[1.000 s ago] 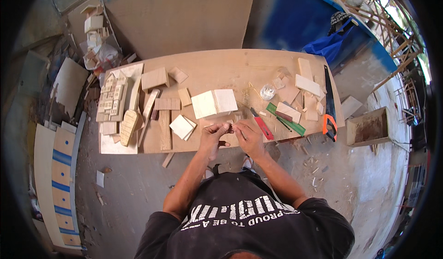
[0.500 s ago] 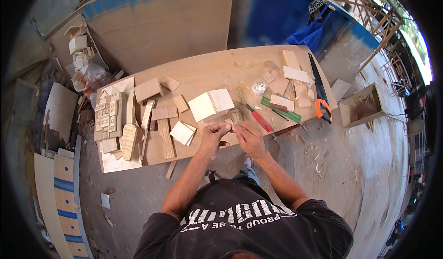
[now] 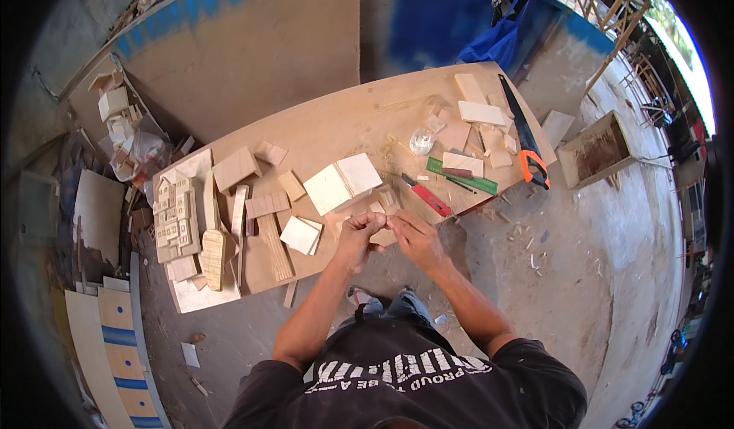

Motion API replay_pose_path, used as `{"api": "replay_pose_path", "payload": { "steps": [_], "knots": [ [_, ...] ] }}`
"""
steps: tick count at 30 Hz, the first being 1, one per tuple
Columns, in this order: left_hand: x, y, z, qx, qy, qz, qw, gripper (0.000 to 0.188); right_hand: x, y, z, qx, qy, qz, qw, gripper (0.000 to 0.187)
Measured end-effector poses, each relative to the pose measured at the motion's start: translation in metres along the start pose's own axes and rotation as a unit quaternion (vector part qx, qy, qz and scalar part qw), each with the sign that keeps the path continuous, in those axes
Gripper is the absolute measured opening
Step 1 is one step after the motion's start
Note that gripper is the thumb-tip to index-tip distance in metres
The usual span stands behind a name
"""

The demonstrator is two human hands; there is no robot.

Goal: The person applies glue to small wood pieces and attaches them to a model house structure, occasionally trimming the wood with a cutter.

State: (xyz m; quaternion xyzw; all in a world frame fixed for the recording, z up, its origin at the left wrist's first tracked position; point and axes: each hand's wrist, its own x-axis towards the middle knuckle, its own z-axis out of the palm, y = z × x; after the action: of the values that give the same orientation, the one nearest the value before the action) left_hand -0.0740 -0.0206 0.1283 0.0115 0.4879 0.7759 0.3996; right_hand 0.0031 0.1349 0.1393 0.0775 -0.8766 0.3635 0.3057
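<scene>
Meeting hands (image 3: 358, 239) (image 3: 420, 243), black shirt (image 3: 508, 383), bold white lettering (image 3: 409, 364)

The pale block (image 3: 327, 190) and the tabletop (image 3: 321, 140) looked smooth, matt wood; the house model (image 3: 176, 219) at left, ridged wood; the jar (image 3: 420, 142), glossy.

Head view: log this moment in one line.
left hand, right hand: nearly meeting, anything held too small to tell | nearby: pale wooden piece, red knife | on table: orange-handled saw, house model
</scene>
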Motion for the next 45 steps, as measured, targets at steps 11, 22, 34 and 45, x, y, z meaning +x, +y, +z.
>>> {"api": "replay_pose_path", "payload": {
  "steps": [11, 22, 34, 45],
  "knots": [
    [0.022, 0.002, -0.001, 0.062, 0.027, 0.126, 0.99, 0.015, 0.009, -0.001, 0.016, 0.185, 0.072, 0.26, 0.945, 0.016],
    [0.018, -0.004, 0.0, 0.043, -0.004, 0.164, 0.986, 0.01, 0.009, -0.022, 0.01, 0.16, 0.084, 0.271, 0.945, 0.014],
    [0.009, -0.014, -0.019, 0.062, -0.011, 0.141, 0.988, 0.014, -0.009, -0.02, 0.042, 0.129, 0.134, 0.231, 0.955, 0.011],
    [0.023, -0.056, -0.064, 0.595, 0.185, 0.325, 0.711, 0.028, -0.035, 0.06, 0.117, -0.041, 0.143, 0.334, 0.931, 0.009]
  ]
}}
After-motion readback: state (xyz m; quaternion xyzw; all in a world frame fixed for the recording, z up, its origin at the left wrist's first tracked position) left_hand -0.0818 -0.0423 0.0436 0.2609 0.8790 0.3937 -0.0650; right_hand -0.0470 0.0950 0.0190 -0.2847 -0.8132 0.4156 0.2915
